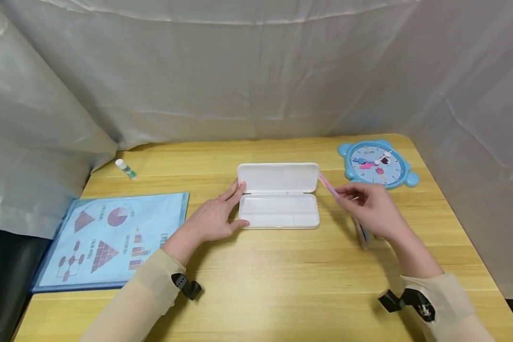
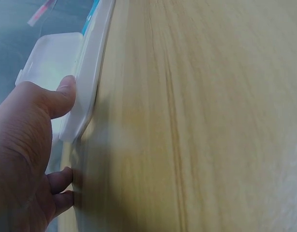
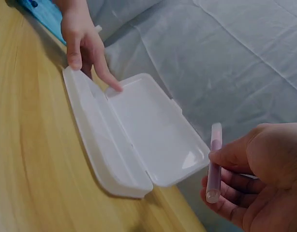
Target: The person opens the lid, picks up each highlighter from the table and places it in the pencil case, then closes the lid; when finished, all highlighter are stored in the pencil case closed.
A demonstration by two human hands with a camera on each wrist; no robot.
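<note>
An open white pencil case [image 1: 279, 209] lies mid-table, its lid [image 1: 278, 177] tipped back and its divided tray bare. My left hand [image 1: 213, 216] spans the left end, thumb on the near corner and a straight finger at the lid. In the right wrist view that finger reaches along the lid's [image 3: 143, 130] edge. My right hand [image 1: 369, 206] pinches a slim pink-and-purple pen [image 1: 328, 184] between thumb and fingers, right of the lid. Up close the pen [image 3: 214, 166] looks like a translucent tube with clear ends.
Under my right hand lie slim brown and grey items [image 1: 361, 234], partly hidden. A blue toy clock [image 1: 378, 164] sits at back right. At left are a blue printed document pouch [image 1: 111, 237] and a glue stick [image 1: 126, 168]. Pale curtains [image 1: 256, 71] enclose the table's back and sides.
</note>
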